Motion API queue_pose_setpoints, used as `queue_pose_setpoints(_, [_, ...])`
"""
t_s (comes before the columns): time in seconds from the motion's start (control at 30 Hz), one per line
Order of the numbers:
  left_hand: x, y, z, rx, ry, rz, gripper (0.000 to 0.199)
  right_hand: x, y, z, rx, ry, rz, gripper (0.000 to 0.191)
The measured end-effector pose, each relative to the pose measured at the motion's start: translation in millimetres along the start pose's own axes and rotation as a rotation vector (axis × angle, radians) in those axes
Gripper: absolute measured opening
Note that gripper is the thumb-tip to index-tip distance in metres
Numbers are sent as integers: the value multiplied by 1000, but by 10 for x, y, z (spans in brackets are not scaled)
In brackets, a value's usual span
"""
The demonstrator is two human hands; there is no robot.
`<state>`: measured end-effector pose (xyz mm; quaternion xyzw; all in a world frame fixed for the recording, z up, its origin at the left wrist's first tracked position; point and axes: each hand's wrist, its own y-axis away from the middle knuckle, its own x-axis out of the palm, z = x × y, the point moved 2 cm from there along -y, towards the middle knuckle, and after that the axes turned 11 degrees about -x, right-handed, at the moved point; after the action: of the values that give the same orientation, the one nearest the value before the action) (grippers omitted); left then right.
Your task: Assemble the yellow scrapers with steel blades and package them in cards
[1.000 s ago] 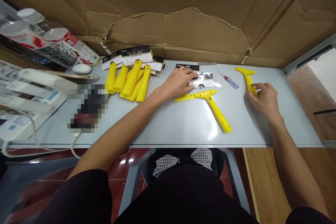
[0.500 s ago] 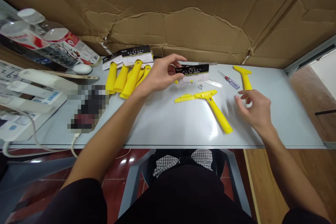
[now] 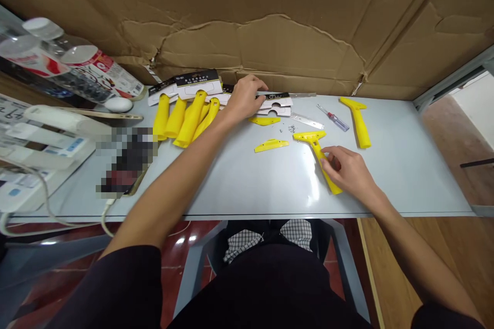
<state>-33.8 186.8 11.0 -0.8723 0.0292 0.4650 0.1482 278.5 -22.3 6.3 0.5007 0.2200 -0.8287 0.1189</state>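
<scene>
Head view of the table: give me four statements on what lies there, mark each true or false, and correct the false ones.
The right hand touches the handle of a yellow scraper. True.
The left hand holds a screwdriver. False: it is at the printed cards, and the screwdriver lies apart on the table.
There are small screws loose on the table. True.
The yellow handles stand in a box. False: they lie heaped on the table.

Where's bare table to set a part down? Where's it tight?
Bare table lies right of the far-right scraper and the right hand. Another patch sits front-centre, between the left forearm and the scraper under that hand. Crowded: the back edge, around the yellow handles, cards and left hand.
</scene>
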Motion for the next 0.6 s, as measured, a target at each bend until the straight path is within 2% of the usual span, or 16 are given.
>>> queue_pose_setpoints(0.07, [23, 54, -84, 134, -51, 27, 32, -26, 13, -21, -4, 5, -4, 27])
queue_pose_setpoints(0.17, [46, 121, -197, 271, -114, 164, 38, -60, 30, -70, 5, 21, -12, 27])
queue_pose_setpoints(0.3, [72, 93, -255, 241, -242, 216, 34, -94, 53, -138, 24, 47, -20, 28])
queue_pose_setpoints(0.43, [110, 41, -217, 189, -323, 170, 34, -126, 75, -183, 38, 51, -16, 28])
queue_pose_setpoints(0.6, [127, 28, -134, 187, -317, 116, 32, -140, 78, -194, 62, 41, -22, 24])
